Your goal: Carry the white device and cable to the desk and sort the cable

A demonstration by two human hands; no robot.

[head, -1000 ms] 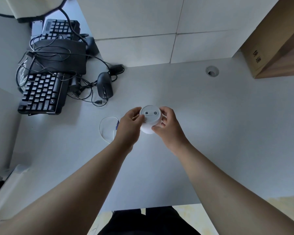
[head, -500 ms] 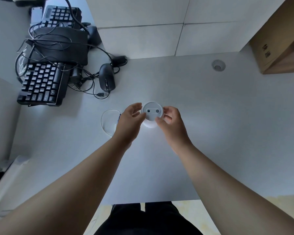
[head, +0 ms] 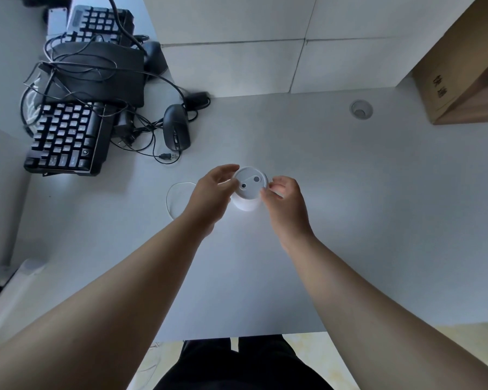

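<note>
A white cylindrical device (head: 250, 182) stands upright on the white desk (head: 350, 206), its round top showing two dark dots set on a diagonal. My left hand (head: 209, 195) grips its left rim with thumb and fingers. My right hand (head: 285, 201) pinches the right rim with its fingertips. A thin white cable (head: 171, 198) lies in a loop on the desk just left of my left hand, which partly hides it. Where the cable ends cannot be seen.
Black keyboards (head: 65, 136), a dark pad and tangled black wires fill the far left corner, with a black mouse (head: 176, 130) and a loose USB plug (head: 169, 156) beside them. A cable hole (head: 361, 109) and a cardboard box (head: 448, 66) are at the far right.
The device's top has turned between my hands, so the two dots sit diagonally instead of level. My right fingers have slid to the rim's edge.
</note>
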